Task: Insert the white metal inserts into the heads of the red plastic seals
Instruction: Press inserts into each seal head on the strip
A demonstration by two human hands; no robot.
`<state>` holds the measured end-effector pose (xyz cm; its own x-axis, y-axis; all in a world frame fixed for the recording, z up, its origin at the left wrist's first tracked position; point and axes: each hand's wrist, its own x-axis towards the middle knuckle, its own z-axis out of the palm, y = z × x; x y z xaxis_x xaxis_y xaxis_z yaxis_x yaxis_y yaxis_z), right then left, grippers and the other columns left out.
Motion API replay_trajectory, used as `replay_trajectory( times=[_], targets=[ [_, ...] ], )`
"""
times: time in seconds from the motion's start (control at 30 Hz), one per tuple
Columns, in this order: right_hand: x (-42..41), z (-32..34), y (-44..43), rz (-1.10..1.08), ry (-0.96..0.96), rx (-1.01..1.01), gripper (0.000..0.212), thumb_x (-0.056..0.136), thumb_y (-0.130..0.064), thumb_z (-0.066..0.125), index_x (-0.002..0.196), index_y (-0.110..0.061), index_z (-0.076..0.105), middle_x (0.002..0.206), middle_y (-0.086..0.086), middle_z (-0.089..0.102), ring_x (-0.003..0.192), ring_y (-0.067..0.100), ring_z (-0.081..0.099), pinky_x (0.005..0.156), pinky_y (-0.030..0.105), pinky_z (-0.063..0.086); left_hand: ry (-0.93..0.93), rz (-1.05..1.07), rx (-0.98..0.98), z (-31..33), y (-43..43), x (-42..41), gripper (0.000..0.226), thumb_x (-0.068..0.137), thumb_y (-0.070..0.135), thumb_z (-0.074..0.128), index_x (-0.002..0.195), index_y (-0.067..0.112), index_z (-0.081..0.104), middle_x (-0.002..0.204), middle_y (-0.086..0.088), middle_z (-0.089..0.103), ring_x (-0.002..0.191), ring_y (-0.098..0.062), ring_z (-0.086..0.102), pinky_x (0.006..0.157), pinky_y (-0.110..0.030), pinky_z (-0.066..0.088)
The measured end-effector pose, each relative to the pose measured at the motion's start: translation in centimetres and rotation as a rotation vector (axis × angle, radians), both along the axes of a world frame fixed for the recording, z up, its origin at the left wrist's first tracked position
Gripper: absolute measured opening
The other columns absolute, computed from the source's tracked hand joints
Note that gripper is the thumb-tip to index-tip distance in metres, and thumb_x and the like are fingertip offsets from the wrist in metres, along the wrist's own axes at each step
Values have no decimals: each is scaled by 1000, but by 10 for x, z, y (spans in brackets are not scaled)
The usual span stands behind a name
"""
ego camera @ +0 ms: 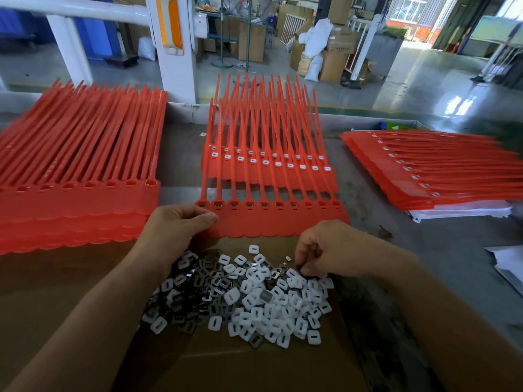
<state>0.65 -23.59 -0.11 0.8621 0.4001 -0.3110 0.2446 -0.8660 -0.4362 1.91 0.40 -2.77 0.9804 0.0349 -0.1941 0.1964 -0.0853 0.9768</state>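
I see a grey table (396, 244) with a brown cardboard sheet (70, 292) on its near part. At about 9 o'clock a thick stack of red seals (76, 171) lies with its edge on the cardboard, and the heads look dark. At 3 o'clock there is another stack (438, 171), blurred, with white bits showing in its heads. It lies on something white. Some white paper (509, 267) sits at the right edge. At 12 o'clock, past the table, I see a white post (175, 52), and far back some brown boxes (334, 52) on a shiny floor.

In the middle lies a front strip of red seals (271, 219), with the tails pointing away to 12 o'clock. Its heads make a row just past my hands, and they look dark. Behind it lie more seals with white in their heads (266, 162).

At 6 o'clock a pile of white metal inserts (254, 295) lies on the cardboard. Many show a dark or shiny side. Nothing lies between the pile and the front strip.

The left hand (175, 230) is at the strip's near left corner. Its thumb lies on top of the red edge and its fingers curl under, so it pinches the strip.

The right hand (334, 247) is at the pile's 2 o'clock edge. Its fingers (307, 265) bend down, with the tips in among the inserts. I cannot tell if they hold one.
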Motion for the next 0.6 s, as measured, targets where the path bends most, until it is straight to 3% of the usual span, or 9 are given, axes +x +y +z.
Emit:
replay_trajectory(
  times=[0.3,0.6],
  targets=[
    [-5,-2,-3,10,-27,12,22,81,-24,69,70,-33,52,75,-18,55,68,-9,50,61,10,37,29,-3,-63,3,0,-2,12,80,11,65,70,9,71,69,-11,70,57,-17,67,48,-19,50],
    [-4,2,-2,-89,-84,173,23,82,-11,67,73,-31,60,73,-12,64,65,-9,56,63,9,44,21,-3,-41,3,-1,-1,10,81,12,64,73,8,70,67,-8,70,57,-14,67,47,-17,49]
  ],
)
